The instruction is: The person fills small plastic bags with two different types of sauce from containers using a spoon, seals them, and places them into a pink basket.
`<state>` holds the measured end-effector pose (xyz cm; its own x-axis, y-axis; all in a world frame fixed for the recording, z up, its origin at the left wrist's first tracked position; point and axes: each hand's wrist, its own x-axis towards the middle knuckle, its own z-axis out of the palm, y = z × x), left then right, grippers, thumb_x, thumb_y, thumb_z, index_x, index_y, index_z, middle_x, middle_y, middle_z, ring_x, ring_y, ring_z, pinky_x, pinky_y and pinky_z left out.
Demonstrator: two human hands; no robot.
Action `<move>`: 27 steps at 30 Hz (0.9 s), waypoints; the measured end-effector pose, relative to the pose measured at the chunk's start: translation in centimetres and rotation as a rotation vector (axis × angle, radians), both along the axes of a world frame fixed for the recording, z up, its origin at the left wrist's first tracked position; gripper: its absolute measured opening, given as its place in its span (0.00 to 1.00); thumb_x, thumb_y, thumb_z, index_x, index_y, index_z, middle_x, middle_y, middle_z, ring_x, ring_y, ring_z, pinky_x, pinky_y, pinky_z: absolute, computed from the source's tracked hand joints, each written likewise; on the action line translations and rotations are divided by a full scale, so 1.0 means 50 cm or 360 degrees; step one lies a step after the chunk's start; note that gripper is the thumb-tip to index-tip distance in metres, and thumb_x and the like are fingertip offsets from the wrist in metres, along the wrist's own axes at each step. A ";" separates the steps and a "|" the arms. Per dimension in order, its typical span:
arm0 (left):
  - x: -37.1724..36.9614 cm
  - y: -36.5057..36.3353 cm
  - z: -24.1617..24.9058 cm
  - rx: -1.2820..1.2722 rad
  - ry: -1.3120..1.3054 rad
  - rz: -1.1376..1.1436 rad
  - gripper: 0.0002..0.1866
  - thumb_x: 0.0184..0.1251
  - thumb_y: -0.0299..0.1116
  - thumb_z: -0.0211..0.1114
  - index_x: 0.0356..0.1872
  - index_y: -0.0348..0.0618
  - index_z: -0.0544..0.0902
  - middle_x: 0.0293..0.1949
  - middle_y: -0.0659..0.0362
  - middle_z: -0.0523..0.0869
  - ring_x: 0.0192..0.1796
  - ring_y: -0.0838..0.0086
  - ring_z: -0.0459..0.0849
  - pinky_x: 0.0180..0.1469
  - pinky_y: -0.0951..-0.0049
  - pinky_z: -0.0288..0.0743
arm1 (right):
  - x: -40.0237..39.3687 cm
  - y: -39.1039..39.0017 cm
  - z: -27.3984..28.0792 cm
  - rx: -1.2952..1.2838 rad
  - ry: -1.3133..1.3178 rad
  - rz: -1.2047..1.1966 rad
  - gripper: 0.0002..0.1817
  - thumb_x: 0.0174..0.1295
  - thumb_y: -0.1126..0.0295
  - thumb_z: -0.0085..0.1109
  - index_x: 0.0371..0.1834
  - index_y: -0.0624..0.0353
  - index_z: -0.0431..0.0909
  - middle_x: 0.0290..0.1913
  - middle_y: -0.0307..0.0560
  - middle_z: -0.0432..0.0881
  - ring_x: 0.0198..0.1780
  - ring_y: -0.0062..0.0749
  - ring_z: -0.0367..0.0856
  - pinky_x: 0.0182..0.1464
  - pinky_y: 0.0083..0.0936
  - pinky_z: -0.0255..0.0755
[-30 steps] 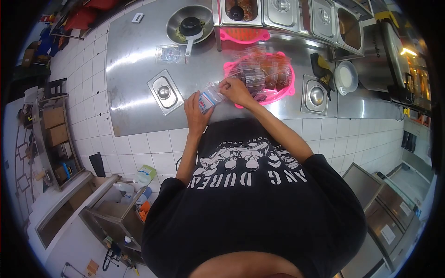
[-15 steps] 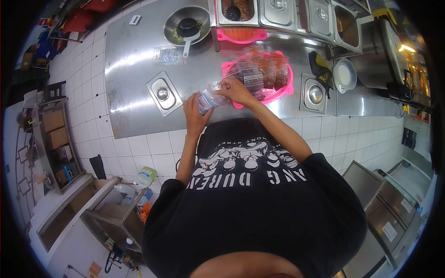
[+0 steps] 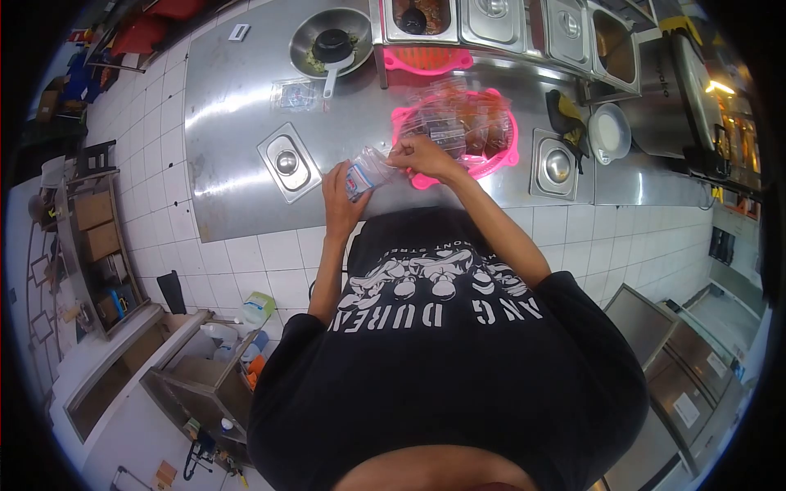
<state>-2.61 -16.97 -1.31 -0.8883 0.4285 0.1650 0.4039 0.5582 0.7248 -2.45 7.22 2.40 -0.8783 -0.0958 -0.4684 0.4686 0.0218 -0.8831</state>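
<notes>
A clear plastic packet with blue and red print [image 3: 360, 177] is in my left hand [image 3: 340, 199], whose fingers wrap round its left side above the steel counter. At the packet's right end, the thumb and fingers of my right hand [image 3: 421, 157] are pinched on the clear plastic. Just beyond my right hand stands a pink basket [image 3: 512, 155] with several clear bags of reddish-brown and dark food [image 3: 483, 123] in it. Part of the basket's near side is hidden by my right hand and forearm.
Two steel lids [image 3: 286, 161] [image 3: 557, 166] lie on the counter [image 3: 229, 106]. Behind are a pan [image 3: 300, 41], another printed plastic packet [image 3: 295, 95] and a raised row of steel food containers [image 3: 491, 26]. A white tub [image 3: 607, 131] stands at right.
My right hand has moved slightly right, and the clear plastic between my hands is more spread out. My left hand keeps its hold on the packet.
</notes>
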 end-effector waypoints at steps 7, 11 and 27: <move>-0.010 0.002 0.007 -0.0031 0.0051 -0.0037 0.41 0.48 0.32 0.79 0.66 0.40 0.70 0.61 0.49 0.73 0.63 0.50 0.70 0.69 0.49 0.60 | 0.002 0.023 0.010 0.0186 0.0172 -0.0117 0.14 0.63 0.67 0.68 0.26 0.58 0.71 0.25 0.38 0.78 0.25 0.18 0.75 0.25 0.19 0.70; -0.018 0.004 0.016 -0.0070 0.0071 -0.0053 0.41 0.47 0.31 0.79 0.66 0.40 0.70 0.61 0.50 0.73 0.63 0.51 0.70 0.68 0.51 0.60 | 0.002 0.017 -0.010 0.0041 0.0093 -0.0090 0.14 0.63 0.68 0.68 0.27 0.58 0.71 0.25 0.37 0.77 0.26 0.18 0.76 0.25 0.20 0.70; -0.016 0.106 -0.028 0.0117 0.0063 -0.0168 0.20 0.54 0.35 0.75 0.50 0.48 0.82 0.53 0.60 0.82 0.65 0.60 0.74 0.72 0.41 0.52 | 0.015 -0.026 -0.025 0.0378 0.0125 -0.0013 0.15 0.54 0.61 0.72 0.26 0.61 0.78 0.21 0.49 0.80 0.24 0.39 0.82 0.39 0.38 0.71</move>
